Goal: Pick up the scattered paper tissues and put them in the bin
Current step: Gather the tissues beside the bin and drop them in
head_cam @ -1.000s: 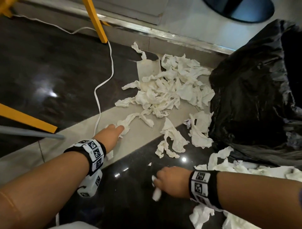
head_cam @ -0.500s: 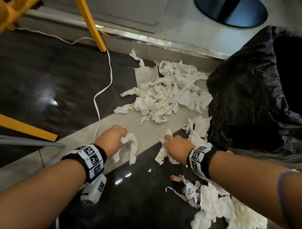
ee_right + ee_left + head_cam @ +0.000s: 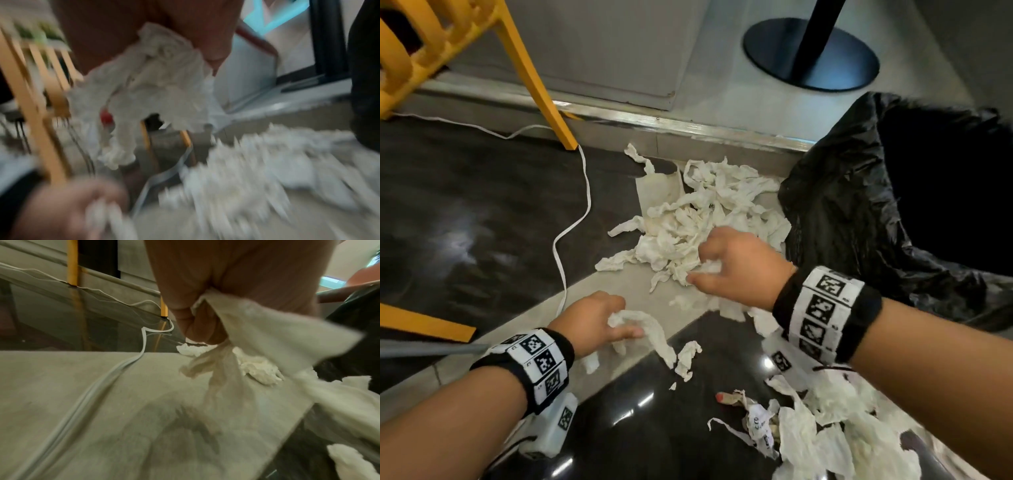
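1. Whole frame is pretty smeared.
2. Right hand (image 3: 156, 32) at the top grips a crumpled tissue wad (image 3: 152, 78) hanging mid-frame.
3. Left hand (image 3: 68, 209) at lower left holds more tissue.
4. Tissue pile (image 3: 257, 170) covers the floor at lower right.
5. Yellow chair (image 3: 33, 100) at left, black bin bag (image 3: 366, 81) on the right edge.

Paper tissues (image 3: 698, 219): white to off-white, crumpled, plain.
Tissue strip (image 3: 650, 329) in the left hand: cream-white.
Bin liner (image 3: 859, 219): glossy black.
Wristbands (image 3: 825, 315): black, with white panels bearing black square-code markers.
Chair legs (image 3: 534, 82): yellow-orange.
Cable (image 3: 571, 229): white.
Floor (image 3: 465, 212): dark, near-black polished tile with pale glare spots, crossed by a beige-grey strip (image 3: 619, 284).
Round pedestal base (image 3: 808, 54): black with a bluish sheen.
Small scrap (image 3: 720, 397) among the near tissues: red tip.
Printed slip (image 3: 756, 421): white with black lettering.
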`<move>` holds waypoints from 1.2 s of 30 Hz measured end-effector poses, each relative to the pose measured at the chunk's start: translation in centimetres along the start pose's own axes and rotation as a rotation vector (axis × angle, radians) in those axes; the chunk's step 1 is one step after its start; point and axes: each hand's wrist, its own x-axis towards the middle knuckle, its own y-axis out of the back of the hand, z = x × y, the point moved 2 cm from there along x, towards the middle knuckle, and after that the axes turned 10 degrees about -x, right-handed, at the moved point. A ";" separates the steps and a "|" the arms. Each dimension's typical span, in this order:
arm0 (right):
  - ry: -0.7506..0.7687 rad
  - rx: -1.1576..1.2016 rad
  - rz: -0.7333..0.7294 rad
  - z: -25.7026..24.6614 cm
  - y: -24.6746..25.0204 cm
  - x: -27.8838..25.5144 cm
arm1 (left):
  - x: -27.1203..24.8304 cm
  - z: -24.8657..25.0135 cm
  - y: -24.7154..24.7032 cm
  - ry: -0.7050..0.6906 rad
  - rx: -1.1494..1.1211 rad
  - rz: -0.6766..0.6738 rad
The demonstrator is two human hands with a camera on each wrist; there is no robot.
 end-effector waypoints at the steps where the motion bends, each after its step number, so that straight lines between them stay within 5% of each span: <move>1: -0.018 -0.001 0.123 0.1 3.0 -0.2 | 0.2 0.0 0.4 -0.016 0.000 0.017; 4: -0.102 0.031 0.485 2.0 12.1 -1.8 | 1.3 1.0 1.5 -0.070 0.054 0.049; 7: -0.239 0.029 0.679 5.6 17.8 -4.3 | 2.3 3.9 1.0 -0.122 0.165 -0.001; 13: -0.550 0.028 0.931 13.6 21.5 -8.8 | 2.7 8.9 -6.8 -0.465 0.451 -0.477; 17: -0.634 0.085 1.016 16.4 21.0 -10.7 | 3.2 9.7 -9.7 -0.454 0.633 -0.616; 20: -0.739 0.134 0.811 18.5 18.8 -10.8 | 4.7 9.9 -7.8 -0.362 0.547 -0.545; 23: -0.864 0.158 0.406 20.6 16.5 -11.2 | 6.7 11.0 -3.5 -0.322 0.368 -0.343; 25: -0.857 0.171 0.288 21.1 16.2 -11.6 | 7.9 12.3 -0.2 -0.309 0.274 -0.191; 27: -0.843 0.210 0.337 21.5 16.8 -12.3 | 8.9 14.3 3.0 -0.304 0.150 -0.054; 31: -0.856 0.329 0.666 20.7 19.5 -14.4 | 8.6 20.9 9.0 -0.367 -0.067 0.183; 36: -0.808 0.514 0.964 19.1 21.9 -16.5 | 8.5 34.9 12.1 -0.412 -0.543 0.113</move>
